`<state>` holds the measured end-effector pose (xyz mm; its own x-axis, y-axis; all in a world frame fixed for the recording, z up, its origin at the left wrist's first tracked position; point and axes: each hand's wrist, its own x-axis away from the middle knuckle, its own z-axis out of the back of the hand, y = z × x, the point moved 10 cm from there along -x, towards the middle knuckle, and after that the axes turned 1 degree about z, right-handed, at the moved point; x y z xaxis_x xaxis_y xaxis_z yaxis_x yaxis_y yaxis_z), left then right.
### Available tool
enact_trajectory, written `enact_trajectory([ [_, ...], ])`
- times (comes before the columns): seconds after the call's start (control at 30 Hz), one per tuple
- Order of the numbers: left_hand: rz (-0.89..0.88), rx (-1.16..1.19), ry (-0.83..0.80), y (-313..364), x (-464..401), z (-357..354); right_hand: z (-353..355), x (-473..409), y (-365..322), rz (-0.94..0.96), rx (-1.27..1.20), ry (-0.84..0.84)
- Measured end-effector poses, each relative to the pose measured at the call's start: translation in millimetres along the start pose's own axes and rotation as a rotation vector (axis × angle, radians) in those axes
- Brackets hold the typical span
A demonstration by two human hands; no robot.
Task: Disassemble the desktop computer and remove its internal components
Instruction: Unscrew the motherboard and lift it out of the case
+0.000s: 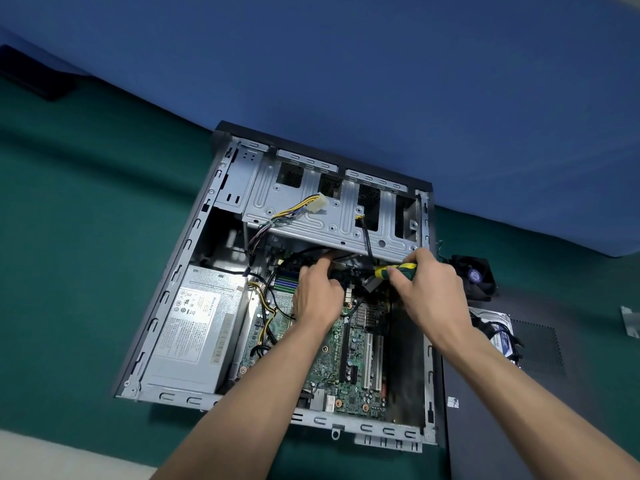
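Note:
An open desktop case (162,289) lies on its side on the green table. Inside are a grey power supply (197,323), a green motherboard (349,368) and a metal drive cage (325,216) with loose cables. My right hand (426,292) grips a screwdriver (394,270) with a yellow and green handle, its shaft pointing left under the drive cage edge. My left hand (317,292) reaches under the same edge, its fingertips among the black cables; what they touch is hidden.
A black fan (474,275) lies on the table right of the case. A hard drive (498,330) with cables sits on the removed black side panel (540,393). A blue wall rises behind the case.

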<state>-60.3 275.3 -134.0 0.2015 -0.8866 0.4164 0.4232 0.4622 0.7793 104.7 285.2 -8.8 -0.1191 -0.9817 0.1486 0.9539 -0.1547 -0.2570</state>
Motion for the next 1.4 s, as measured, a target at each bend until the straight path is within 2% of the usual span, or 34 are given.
enact_trajectory([
  [0.17, -0.016, -0.011, 0.024, 2.3, 0.2, 2.0, 12.0, -9.0, -5.1, -0.064, 0.271, 0.034],
  [0.27, -0.021, -0.019, 0.029, 2.7, 0.0, 2.5, 11.9, -9.4, -12.4, -0.041, 0.321, 0.042],
  [0.43, -0.029, -0.038, 0.036, 4.3, 0.5, 2.7, 7.8, -0.5, -13.4, 0.043, 0.109, 0.037],
  [0.53, -0.042, -0.040, 0.027, 6.5, 1.5, 0.5, 5.6, 6.3, -8.6, 0.103, 0.069, 0.035],
  [0.83, -0.052, -0.067, 0.040, 12.2, -3.8, 7.3, -0.2, 12.9, -8.7, 0.036, -0.177, 0.139],
  [0.9, -0.065, -0.062, 0.061, 16.1, -8.7, 12.7, 0.3, 12.7, -9.6, 0.025, -0.128, 0.139],
  [1.03, -0.064, -0.086, 0.110, 16.2, -13.8, 20.8, 0.9, 12.5, -13.1, -0.007, 0.131, 0.131],
  [1.23, -0.080, -0.119, 0.123, 17.8, -14.0, 21.6, -2.6, 11.0, -9.2, -0.013, -0.122, 0.088],
  [1.4, -0.140, -0.158, 0.085, 24.2, -11.6, 16.4, -3.8, 15.1, -16.8, -0.020, 0.020, 0.065],
])
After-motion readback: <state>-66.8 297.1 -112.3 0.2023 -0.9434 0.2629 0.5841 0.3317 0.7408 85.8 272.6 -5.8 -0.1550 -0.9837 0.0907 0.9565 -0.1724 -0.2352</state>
